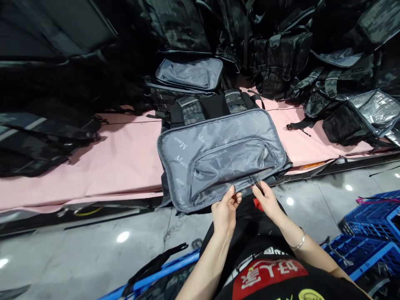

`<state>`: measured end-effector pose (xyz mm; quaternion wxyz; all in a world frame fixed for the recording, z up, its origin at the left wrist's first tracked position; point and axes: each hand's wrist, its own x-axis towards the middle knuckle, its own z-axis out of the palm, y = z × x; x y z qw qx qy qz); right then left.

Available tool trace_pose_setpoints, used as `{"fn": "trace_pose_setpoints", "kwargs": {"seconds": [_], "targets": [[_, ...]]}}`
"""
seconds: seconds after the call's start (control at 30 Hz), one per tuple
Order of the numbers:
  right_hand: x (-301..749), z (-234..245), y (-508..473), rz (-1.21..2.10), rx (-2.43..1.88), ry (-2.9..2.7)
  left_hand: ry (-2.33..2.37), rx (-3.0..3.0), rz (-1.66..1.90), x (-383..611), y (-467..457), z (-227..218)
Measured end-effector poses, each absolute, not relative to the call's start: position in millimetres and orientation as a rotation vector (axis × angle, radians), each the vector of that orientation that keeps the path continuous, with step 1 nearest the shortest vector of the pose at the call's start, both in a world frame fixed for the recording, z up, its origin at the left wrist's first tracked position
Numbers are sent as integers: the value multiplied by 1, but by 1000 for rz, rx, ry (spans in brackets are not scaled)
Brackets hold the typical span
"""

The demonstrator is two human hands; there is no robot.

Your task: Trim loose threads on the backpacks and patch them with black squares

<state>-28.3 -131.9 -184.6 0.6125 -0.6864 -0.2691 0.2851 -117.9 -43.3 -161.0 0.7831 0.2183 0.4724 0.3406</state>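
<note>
So the backpack [218, 154] is lying open with its grey lining facing up, right at the near edge of the pink mat [125, 158] and hanging over it a little toward the person. There's a pocket [233, 160] sewn into the lining, and small white lettering is printed all over the fabric.

The left hand [225, 210] is pinching the near hem of the lining between thumb and fingers. The right hand [266, 201] is just beside it with its fingertips closed on the same hem, and something thin and dark sticks up from the pinch. It could be a thread or a zip pull, I can't tell. There's a small red bit [256, 204] tucked under that hand, and a bracelet [298, 243] on the wrist.

Further out there's a shiny grey floor [93, 250] below the mat, blue crates [371, 233] on the right, and a pile of camo bags [281, 54] stacked along the back.
</note>
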Motion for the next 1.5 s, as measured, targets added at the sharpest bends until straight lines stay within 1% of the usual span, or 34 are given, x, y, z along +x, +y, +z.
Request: {"fn": "trace_pose_setpoints", "kwargs": {"seconds": [0.17, 0.27, 0.6, 0.9, 1.2, 1.5], "targets": [[-36, -170, -156, 516, -1845, -811, 978, 519, 755, -122, -46, -165], [-39, -166, -158, 441, -1921, -837, 979, 534, 760, -123, -48, -167], [-39, -167, -154, 387, -1924, -882, 946, 566, 767, -125, -48, -171], [-24, -184, -159, 316, -1873, -625, 965, 562, 736, -128, -47, -168], [-42, -175, -158, 339, -1926, -900, 941, 560, 752, -125, -49, -164], [-40, -169, -157, 315, -1973, -969, 953, 579, 773, -125, -49, -165]]}}
